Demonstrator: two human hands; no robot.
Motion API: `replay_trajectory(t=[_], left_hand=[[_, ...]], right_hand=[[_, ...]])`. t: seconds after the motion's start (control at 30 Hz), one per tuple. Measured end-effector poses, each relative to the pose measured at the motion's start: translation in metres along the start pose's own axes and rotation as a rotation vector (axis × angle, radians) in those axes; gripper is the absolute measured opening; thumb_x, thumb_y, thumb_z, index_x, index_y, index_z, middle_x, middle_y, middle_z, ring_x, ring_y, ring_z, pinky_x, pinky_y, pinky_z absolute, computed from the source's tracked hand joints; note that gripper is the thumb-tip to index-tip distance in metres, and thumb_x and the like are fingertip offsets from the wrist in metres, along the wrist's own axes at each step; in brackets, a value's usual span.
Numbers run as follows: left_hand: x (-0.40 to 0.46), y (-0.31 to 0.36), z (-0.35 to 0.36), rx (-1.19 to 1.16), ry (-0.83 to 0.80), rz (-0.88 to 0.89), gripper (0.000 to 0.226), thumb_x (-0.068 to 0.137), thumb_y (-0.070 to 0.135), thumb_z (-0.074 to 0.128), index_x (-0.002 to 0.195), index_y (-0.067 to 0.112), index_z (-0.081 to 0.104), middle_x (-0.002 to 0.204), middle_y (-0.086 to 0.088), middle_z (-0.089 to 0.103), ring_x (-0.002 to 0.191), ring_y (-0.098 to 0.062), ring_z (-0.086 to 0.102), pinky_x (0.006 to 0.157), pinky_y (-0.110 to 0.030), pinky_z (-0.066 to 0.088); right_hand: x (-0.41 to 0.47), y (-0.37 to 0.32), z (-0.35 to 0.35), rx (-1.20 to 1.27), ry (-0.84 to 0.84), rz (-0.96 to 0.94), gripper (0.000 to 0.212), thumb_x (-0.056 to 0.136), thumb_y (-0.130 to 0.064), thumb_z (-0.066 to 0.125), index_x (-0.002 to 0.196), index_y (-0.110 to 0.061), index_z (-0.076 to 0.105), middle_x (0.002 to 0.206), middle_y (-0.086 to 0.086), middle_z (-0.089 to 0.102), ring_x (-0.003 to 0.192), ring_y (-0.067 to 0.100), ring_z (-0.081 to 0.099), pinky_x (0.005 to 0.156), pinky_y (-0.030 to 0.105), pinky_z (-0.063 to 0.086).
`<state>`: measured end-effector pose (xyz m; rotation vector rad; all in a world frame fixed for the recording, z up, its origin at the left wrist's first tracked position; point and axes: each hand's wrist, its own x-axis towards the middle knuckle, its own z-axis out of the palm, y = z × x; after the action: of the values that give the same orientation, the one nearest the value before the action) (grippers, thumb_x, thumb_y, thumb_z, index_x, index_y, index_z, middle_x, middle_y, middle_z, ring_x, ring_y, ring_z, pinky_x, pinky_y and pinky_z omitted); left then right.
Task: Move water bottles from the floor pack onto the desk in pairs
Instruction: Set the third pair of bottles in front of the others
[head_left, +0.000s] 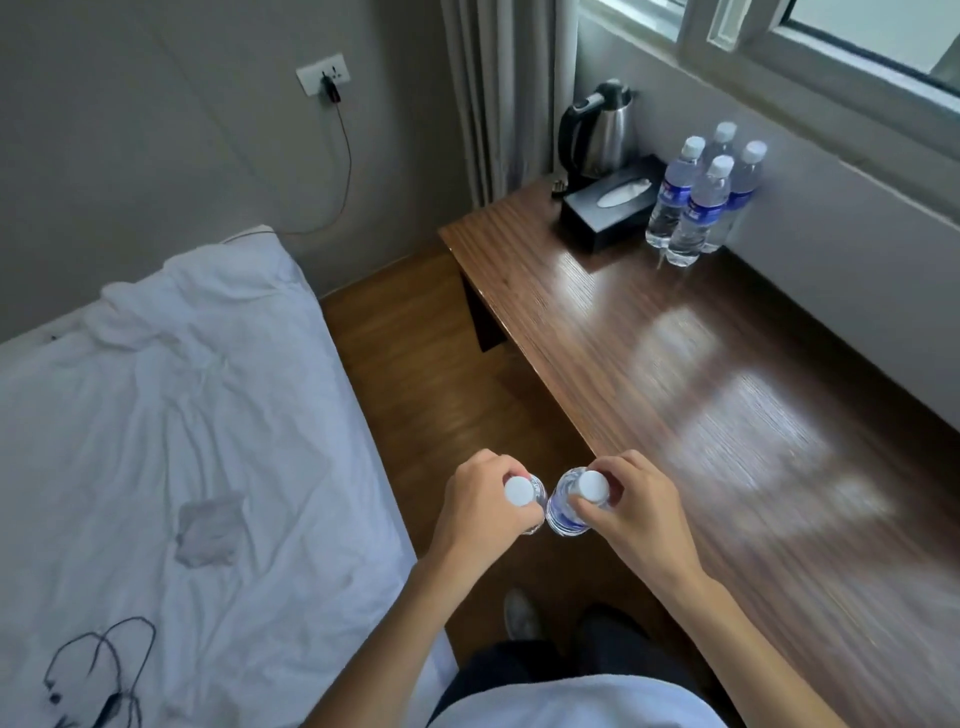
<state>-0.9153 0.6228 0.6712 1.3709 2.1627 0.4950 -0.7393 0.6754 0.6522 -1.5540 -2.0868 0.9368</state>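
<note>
Head view: I see the left hand (480, 506) gripping a clear plastic white-capped water bottle (161, 491) by the neck, the right hand (631, 506) gripping a second such bottle (571, 501). Both hang upright, side by side over the wood floor (415, 364), beside the brown wooden desk (675, 364). Four matching bottles (698, 200) stand at its far end, next to a black tissue box (608, 210).

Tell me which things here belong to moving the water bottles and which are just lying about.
Part of the job:
left hand holding a bottle
right hand holding a second bottle
four bottles on the desk
desk

Just lying about:
kettle
tissue box
bed
charger cable
</note>
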Motion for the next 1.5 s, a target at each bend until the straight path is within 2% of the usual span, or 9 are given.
replay_trajectory(t=[0.17, 0.33, 0.53, 0.77, 1.07, 1.2, 1.33, 1.4, 1.5], left_hand=[[0.063, -0.010, -0.029, 0.017, -0.027, 0.026, 0.040, 0.070, 0.035, 0.083, 0.105, 0.025, 0.067, 0.106, 0.009, 0.065, 0.086, -0.009, 0.060, 0.061, -0.001, 0.039], [0.133, -0.014, -0.048, 0.036, -0.064, 0.056, 0.040, 0.070, 0.034, 0.083, 0.105, 0.025, 0.067, 0.108, 0.008, 0.065, 0.089, -0.010, 0.062, 0.068, -0.010, 0.051], [0.221, -0.004, -0.063, 0.053, -0.082, 0.079, 0.041, 0.068, 0.034, 0.084, 0.104, 0.024, 0.067, 0.108, 0.008, 0.064, 0.090, -0.012, 0.062, 0.067, -0.012, 0.054], [0.310, 0.026, -0.081, 0.104, -0.131, 0.157, 0.041, 0.068, 0.031, 0.085, 0.104, 0.022, 0.067, 0.109, 0.006, 0.063, 0.092, -0.011, 0.061, 0.070, -0.016, 0.056], [0.395, 0.060, -0.076, 0.176, -0.254, 0.328, 0.041, 0.070, 0.031, 0.085, 0.106, 0.023, 0.067, 0.111, 0.007, 0.062, 0.095, -0.010, 0.059, 0.070, -0.014, 0.052], [0.426, 0.073, -0.068, 0.202, -0.348, 0.442, 0.039, 0.070, 0.032, 0.084, 0.105, 0.024, 0.068, 0.109, 0.007, 0.062, 0.096, -0.011, 0.060, 0.077, -0.023, 0.058], [0.454, 0.082, -0.062, 0.215, -0.461, 0.561, 0.030, 0.067, 0.030, 0.083, 0.093, 0.022, 0.070, 0.100, 0.006, 0.062, 0.088, -0.012, 0.060, 0.074, -0.028, 0.056], [0.464, 0.085, -0.057, 0.222, -0.507, 0.602, 0.027, 0.067, 0.030, 0.082, 0.091, 0.023, 0.069, 0.097, 0.008, 0.060, 0.086, -0.011, 0.059, 0.071, -0.025, 0.053], [0.475, 0.088, -0.052, 0.234, -0.567, 0.661, 0.024, 0.069, 0.025, 0.081, 0.090, 0.023, 0.069, 0.094, 0.010, 0.057, 0.083, -0.009, 0.055, 0.062, -0.011, 0.038]], right_hand=[[0.057, -0.024, 0.013, 0.003, 0.018, 0.019, 0.030, 0.070, -0.033, 0.081, 0.096, -0.024, 0.067, 0.093, -0.010, 0.062, 0.080, 0.009, 0.059, 0.068, 0.023, 0.057], [0.120, -0.031, 0.021, 0.006, 0.019, 0.044, 0.031, 0.071, -0.034, 0.081, 0.097, -0.024, 0.067, 0.093, -0.010, 0.061, 0.082, 0.009, 0.059, 0.068, 0.025, 0.058], [0.194, -0.039, 0.021, 0.038, 0.049, 0.080, 0.031, 0.070, -0.028, 0.082, 0.096, -0.022, 0.067, 0.091, -0.010, 0.059, 0.080, 0.009, 0.059, 0.066, 0.020, 0.055], [0.258, -0.048, 0.012, 0.110, 0.130, 0.155, 0.024, 0.071, -0.031, 0.079, 0.087, -0.034, 0.061, 0.086, -0.018, 0.054, 0.078, 0.000, 0.056, 0.059, 0.012, 0.044], [0.305, -0.052, 0.010, 0.124, 0.305, 0.328, 0.022, 0.072, -0.026, 0.079, 0.091, -0.024, 0.067, 0.087, -0.012, 0.057, 0.077, 0.002, 0.057, 0.060, 0.016, 0.047], [0.318, -0.054, 0.017, 0.098, 0.407, 0.443, 0.024, 0.072, -0.026, 0.080, 0.092, -0.023, 0.067, 0.087, -0.011, 0.056, 0.076, 0.002, 0.056, 0.059, 0.014, 0.047], [0.329, -0.058, 0.026, 0.107, 0.519, 0.553, 0.021, 0.072, -0.025, 0.079, 0.089, -0.022, 0.066, 0.084, -0.011, 0.055, 0.074, 0.000, 0.055, 0.058, 0.014, 0.042], [0.335, -0.059, 0.031, 0.105, 0.564, 0.602, 0.021, 0.072, -0.026, 0.079, 0.088, -0.022, 0.066, 0.084, -0.011, 0.055, 0.073, 0.002, 0.055, 0.058, 0.013, 0.040], [0.342, -0.062, 0.039, 0.125, 0.617, 0.671, 0.022, 0.072, -0.026, 0.079, 0.090, -0.021, 0.066, 0.085, -0.010, 0.055, 0.073, 0.003, 0.054, 0.058, 0.012, 0.038]])
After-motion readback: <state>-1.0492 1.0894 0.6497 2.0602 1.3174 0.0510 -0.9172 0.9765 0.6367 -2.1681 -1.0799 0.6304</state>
